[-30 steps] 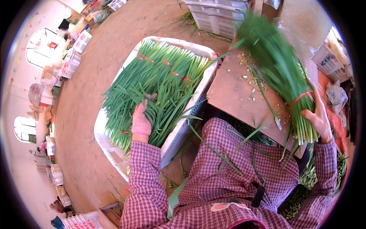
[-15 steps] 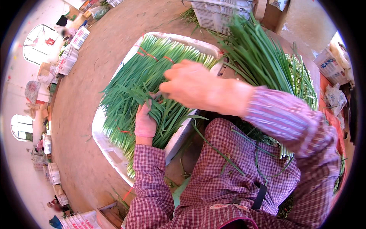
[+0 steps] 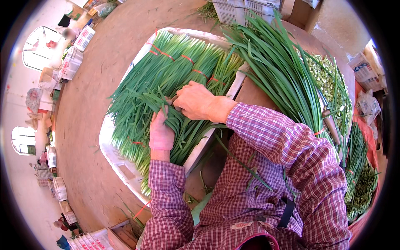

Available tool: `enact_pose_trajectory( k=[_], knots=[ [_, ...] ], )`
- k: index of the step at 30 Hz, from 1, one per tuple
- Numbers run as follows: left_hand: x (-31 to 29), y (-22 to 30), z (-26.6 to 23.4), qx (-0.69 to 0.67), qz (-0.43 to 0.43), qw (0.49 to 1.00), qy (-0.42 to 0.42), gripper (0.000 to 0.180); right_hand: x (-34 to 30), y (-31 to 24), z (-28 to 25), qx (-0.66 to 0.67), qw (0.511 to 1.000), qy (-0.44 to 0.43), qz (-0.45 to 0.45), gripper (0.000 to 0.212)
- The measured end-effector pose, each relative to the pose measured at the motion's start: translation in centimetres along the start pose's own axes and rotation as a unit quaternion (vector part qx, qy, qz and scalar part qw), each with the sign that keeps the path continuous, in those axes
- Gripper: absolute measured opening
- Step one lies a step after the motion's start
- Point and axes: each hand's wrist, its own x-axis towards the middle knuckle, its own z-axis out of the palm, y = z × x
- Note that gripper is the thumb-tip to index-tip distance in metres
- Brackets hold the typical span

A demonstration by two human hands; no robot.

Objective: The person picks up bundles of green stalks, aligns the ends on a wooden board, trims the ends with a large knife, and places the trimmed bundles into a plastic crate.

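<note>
A white plastic crate (image 3: 109, 146) holds several bundles of garlic chives (image 3: 143, 81), tied with red bands, their pale stem ends at the far and near sides. Over the crate's middle, my left hand (image 3: 161, 132), in what looks like a pinkish glove with bare fingertips, is closed round the leafy tops of a chive bunch (image 3: 177, 125). Against it, my right hand (image 3: 199, 101) is bare, its fingers curled and pinching at the same leaves. The fingertips are partly hidden where the hands meet.
At the right, a large loose bunch of chives (image 3: 277, 68) lies on a board beside a knife with a wooden handle (image 3: 331, 127). Cut stem ends (image 3: 323, 68) lie behind it. Another white crate (image 3: 233, 12) stands at the far side. More tied chives (image 3: 355, 156) lie far right.
My right hand has come down and in from a blurred sweep, onto the leaves by my left hand. My left hand keeps its hold. The view has shifted slightly, showing the knife.
</note>
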Motion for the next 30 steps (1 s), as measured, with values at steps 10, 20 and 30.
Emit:
enact_pose_trajectory(
  k=[10, 20, 30],
  knots=[
    [-0.2, 0.4, 2.2, 0.023, -0.028, 0.998, 0.052, 0.033, -0.1, 1.9, -3.0, 0.077, 0.966, 0.214, 0.122, 0.017],
    [-1.0, -0.1, 4.0, 0.71, 0.066, 0.695, -0.095, 0.101, -10.5, -3.9, -14.1, 0.263, 0.894, -0.347, -0.108, 0.036],
    [0.6, -0.9, 2.8, 0.468, 0.042, 0.882, 0.039, 0.038, -17.8, -3.8, -13.7, 0.156, 0.978, -0.134, 0.032, 0.026]
  ],
)
